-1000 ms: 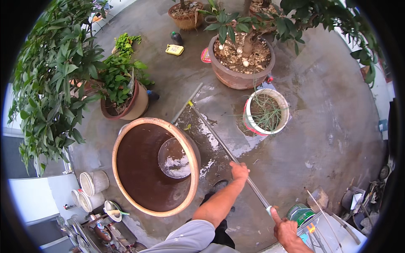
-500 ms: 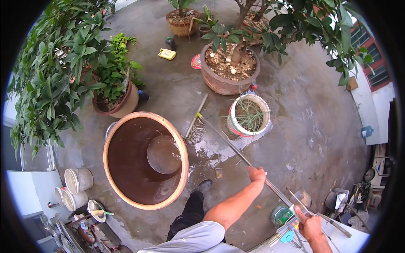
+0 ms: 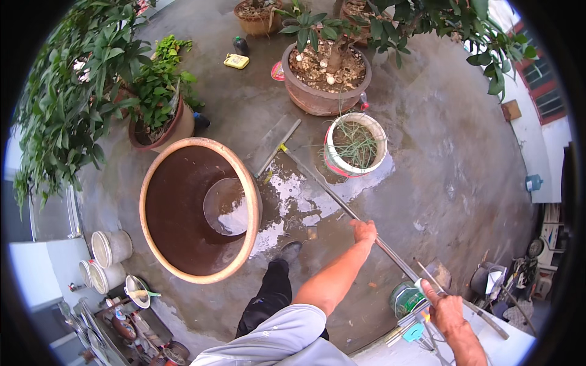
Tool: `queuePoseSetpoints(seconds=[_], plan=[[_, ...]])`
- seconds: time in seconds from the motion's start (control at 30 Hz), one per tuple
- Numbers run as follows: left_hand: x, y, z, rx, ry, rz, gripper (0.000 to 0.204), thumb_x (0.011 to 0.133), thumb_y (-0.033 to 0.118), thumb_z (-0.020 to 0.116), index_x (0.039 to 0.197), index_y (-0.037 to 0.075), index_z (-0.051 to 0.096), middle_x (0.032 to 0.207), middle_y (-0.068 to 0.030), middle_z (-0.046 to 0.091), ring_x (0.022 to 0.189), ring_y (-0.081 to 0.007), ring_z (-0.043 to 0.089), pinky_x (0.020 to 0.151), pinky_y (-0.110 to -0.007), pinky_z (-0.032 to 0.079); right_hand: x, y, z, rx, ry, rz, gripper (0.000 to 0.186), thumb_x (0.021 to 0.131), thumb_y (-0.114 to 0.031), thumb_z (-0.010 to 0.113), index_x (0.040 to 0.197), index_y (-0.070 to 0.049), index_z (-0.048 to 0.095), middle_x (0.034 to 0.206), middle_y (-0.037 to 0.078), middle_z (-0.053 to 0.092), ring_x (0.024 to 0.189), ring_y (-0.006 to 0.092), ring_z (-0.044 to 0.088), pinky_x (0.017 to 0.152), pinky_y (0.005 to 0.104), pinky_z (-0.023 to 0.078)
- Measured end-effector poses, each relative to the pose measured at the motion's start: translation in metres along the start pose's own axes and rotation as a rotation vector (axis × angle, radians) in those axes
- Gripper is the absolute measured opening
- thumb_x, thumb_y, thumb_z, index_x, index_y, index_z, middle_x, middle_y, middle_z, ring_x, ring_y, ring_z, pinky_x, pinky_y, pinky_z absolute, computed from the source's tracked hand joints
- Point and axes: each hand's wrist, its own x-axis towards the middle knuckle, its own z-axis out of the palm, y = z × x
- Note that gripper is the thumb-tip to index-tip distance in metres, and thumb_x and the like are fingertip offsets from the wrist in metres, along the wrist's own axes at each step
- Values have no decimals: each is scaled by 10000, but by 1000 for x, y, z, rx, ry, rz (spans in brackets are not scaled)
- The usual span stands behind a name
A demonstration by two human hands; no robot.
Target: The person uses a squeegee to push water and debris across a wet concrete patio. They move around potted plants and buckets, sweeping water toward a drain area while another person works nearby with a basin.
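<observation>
A floor squeegee's long metal pole [image 3: 329, 193] slants across the wet concrete. My left hand [image 3: 364, 232] is wrapped around the middle of the pole. Higher up it, near the lower right, my right hand [image 3: 444, 307] grips the pole with the thumb laid along it. The squeegee's wide blade [image 3: 266, 160] rests on the floor, joined to the pole by a yellow piece. It stands between a big brown-glazed vat [image 3: 145, 210] and a white bucket planter [image 3: 377, 160] of thin green stalks. Shallow water lies in the vat's bottom.
Beyond the blade stands a large clay pot [image 3: 317, 100] with a tree. A potted shrub [image 3: 168, 131] is behind the vat. White buckets [image 3: 112, 249] sit at the left. A green container [image 3: 406, 300] and clutter stand near my right hand. Puddles [image 3: 293, 189] spread ahead of my shoe [image 3: 290, 251].
The whole view has shifted, so the vat and pots sit higher in it. The blade has swivelled slightly on the floor. Both hands keep their hold on the pole.
</observation>
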Motion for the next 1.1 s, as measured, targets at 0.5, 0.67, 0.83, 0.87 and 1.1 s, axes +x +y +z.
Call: queuePoseSetpoints(seconds=[0.5,0.67,0.83,0.87,1.1], plan=[[-120,-120,139,-114,29,-94,521,876,231,566,1163,-95,278,943,-303,620,763,-370,682,581,-399,592,-118,149,45,-154,-158,-29,611,760,-151,630,1356,-237,527,703,174,642,624,347,641,591,469,502],[-180,-169,187,1,22,-143,636,861,216,580,1265,-121,223,937,-267,633,716,-344,683,562,-390,597,-196,164,60,-189,-149,206,497,992,-465,413,853,-58,662,685,163,605,627,330,621,587,455,493],[-128,-242,213,-43,186,21,543,852,171,622,1195,-96,296,868,-202,641,611,-272,659,497,-345,551,-216,177,83,-142,117,67,578,993,-497,399,709,-46,622,602,156,552,574,327,569,549,454,452],[-136,-251,210,-65,172,42,502,855,155,621,1166,-85,309,850,-191,637,595,-255,653,487,-339,542,-214,178,93,-253,-133,155,321,964,-382,518,940,-105,677,639,143,561,581,327,563,568,452,452],[-126,-188,94,-164,196,77,438,870,197,625,1111,-61,365,682,-162,643,589,-272,663,593,-381,542,-167,128,148,-81,146,-140,753,707,-63,641,1387,-333,465,633,109,580,478,298,576,454,435,411]])
